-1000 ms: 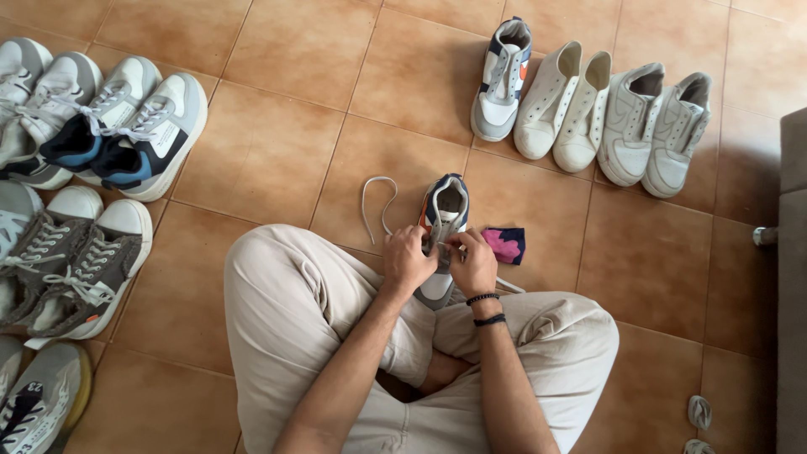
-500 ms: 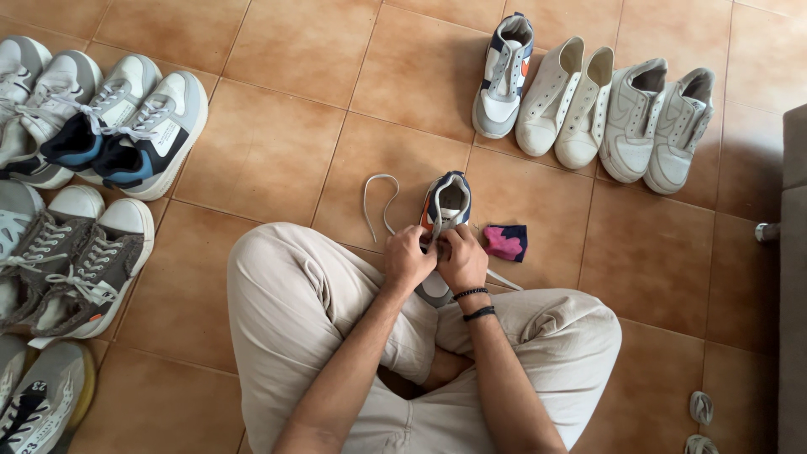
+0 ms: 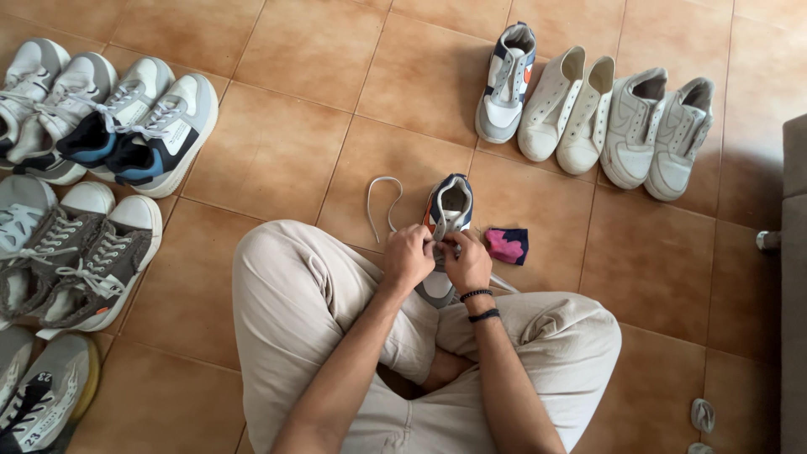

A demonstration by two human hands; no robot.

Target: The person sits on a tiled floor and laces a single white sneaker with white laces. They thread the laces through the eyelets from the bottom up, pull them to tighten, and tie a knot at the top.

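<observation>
A grey, white and navy sneaker [image 3: 448, 208] stands on the tiled floor between my crossed legs, toe toward me. My left hand [image 3: 408, 255] and my right hand [image 3: 467, 261] meet over its middle, fingers pinched on its white lace [image 3: 377, 206]. The lace loops out to the left of the shoe across the tile. My right wrist wears two dark bands. A pink and navy cloth [image 3: 506, 245] lies just right of the shoe.
Its matching sneaker [image 3: 504, 84] and two white pairs [image 3: 622, 118] line the far side. Several laced sneakers [image 3: 101, 168] sit at the left. A grey furniture edge [image 3: 793, 252] stands at the right. Small grey items [image 3: 700, 416] lie at bottom right.
My hands shifted slightly on the shoe's laces, the right hand dropping a little toward me. The view drifted slightly; the shoe stays in place.
</observation>
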